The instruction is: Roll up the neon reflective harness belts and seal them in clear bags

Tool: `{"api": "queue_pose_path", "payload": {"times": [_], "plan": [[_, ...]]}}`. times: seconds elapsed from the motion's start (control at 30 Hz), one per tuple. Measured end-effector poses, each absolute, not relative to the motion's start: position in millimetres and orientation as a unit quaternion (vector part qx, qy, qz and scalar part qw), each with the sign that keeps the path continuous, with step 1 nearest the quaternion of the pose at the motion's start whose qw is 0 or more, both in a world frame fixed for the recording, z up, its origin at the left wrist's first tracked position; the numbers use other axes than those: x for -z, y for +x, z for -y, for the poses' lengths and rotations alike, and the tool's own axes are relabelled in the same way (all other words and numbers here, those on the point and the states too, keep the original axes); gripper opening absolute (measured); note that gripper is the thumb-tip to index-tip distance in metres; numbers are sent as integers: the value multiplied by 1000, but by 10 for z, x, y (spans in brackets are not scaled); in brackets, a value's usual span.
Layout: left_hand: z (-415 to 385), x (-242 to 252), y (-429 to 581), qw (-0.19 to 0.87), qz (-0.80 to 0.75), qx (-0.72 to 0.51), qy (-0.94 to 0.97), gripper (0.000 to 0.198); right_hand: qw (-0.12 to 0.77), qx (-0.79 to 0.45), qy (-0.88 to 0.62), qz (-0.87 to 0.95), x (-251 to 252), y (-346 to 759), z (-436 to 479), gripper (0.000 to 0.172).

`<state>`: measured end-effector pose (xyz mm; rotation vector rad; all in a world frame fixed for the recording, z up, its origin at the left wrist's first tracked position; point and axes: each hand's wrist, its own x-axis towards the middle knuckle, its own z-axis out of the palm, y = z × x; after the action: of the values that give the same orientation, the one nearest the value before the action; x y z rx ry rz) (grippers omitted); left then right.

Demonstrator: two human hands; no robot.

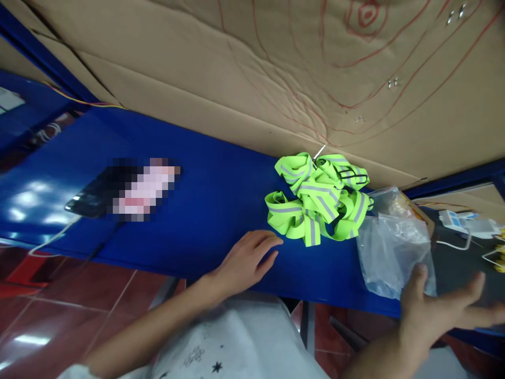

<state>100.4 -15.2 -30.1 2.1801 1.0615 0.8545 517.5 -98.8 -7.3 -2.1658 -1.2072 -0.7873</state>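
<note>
1. Lime-green straps [319, 197], grey-striped: heaped on the blue worktop [209, 195], right of centre.
2. Left hand [250, 258]: grip seen released, fingers loosely bent, held just beside the straps.
3. Right hand [440, 310]: grip seen released, fingers spread; the clear plastic bags [381, 258] are partly covered by its thumb.
4. Cardboard panel [189, 63], red-lined: the worktop's back is closed off by it.
5. Dark device [89, 197], partly pixelated: laid well apart, left.
</note>
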Motion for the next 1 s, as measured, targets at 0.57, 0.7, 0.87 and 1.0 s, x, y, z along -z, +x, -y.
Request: {"api": "queue_pose_path", "payload": {"times": [0.57, 0.7, 0.87, 1.0], "plan": [[-917, 371, 1045, 568, -403, -350, 626, 58, 395, -44, -668, 629, 20, 3827, 357, 47], [-948, 365, 911, 665, -396, -379, 507, 51, 324, -189, -565, 735, 35, 3555, 19, 71], [-885, 403, 889, 755, -360, -377, 398, 63, 314, -368, -495, 722, 109, 3225, -402, 70], [-857, 419, 941, 782, -335, -376, 368, 59, 380, -461, -485, 638, 183, 2983, -478, 47]]}}
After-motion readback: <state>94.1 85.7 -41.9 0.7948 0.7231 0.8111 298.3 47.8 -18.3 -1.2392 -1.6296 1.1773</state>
